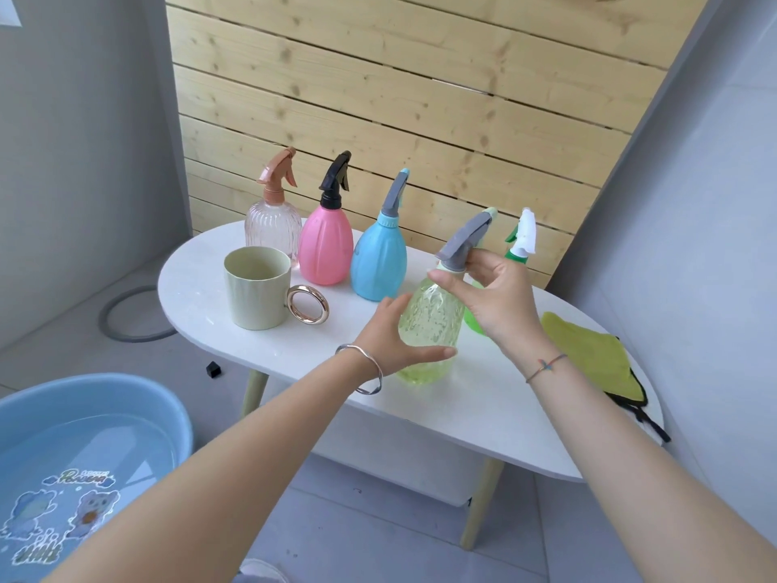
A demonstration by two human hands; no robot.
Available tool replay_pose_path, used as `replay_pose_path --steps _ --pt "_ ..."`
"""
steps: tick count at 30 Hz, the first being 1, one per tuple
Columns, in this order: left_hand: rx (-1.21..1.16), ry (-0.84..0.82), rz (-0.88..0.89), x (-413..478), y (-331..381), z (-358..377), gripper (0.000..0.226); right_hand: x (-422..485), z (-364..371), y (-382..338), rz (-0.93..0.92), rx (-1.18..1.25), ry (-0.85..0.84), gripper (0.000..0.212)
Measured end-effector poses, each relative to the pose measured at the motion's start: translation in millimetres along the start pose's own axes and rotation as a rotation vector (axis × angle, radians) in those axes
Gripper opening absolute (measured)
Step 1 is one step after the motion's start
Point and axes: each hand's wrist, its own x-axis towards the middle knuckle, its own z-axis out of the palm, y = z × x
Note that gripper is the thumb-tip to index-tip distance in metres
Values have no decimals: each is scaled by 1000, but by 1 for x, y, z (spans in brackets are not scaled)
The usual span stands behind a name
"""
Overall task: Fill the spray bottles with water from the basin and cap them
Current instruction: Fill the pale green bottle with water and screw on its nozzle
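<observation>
Your left hand [391, 336] wraps the yellow-green bottle [429, 317], standing on the table [462, 408]; your right hand [496, 300] pinches its grey spray head [462, 241] at the neck. Near left, the basin [126, 385] holds water. Farther off stands the mug [256, 288]. Four capped bottles [378, 263] line the far side; whether any is filled, I cannot tell.

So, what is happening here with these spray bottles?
A person grips the yellow-green bottle on the white table with the left hand, while the right hand pinches its grey spray head at the neck. Four other bottles stand capped nearby. The blue basin on the floor holds water.
</observation>
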Motion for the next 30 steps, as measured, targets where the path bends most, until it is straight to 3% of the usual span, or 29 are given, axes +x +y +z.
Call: replay_pose_path --steps 3,5,8,21,26,30 --pt "-98 -157 -24 0 -3 -15 87 2 -13 1 48 62 -270 23" --pt "-126 -205 -34 0 -1 -20 74 3 -19 1 82 122 -360 24" --pt "-130 -150 -31 2 1 -18 63 4 -18 4 62 149 -313 23" --pt "-79 138 29 -8 5 4 65 -6 -3 9 -19 22 -17 35" --pt "-41 119 3 -12 9 3 70 -8 -3 1 -57 -193 44 34" --pt "-52 -47 -36 -12 7 -16 79 -2 -10 -8 -23 -336 -4 26"
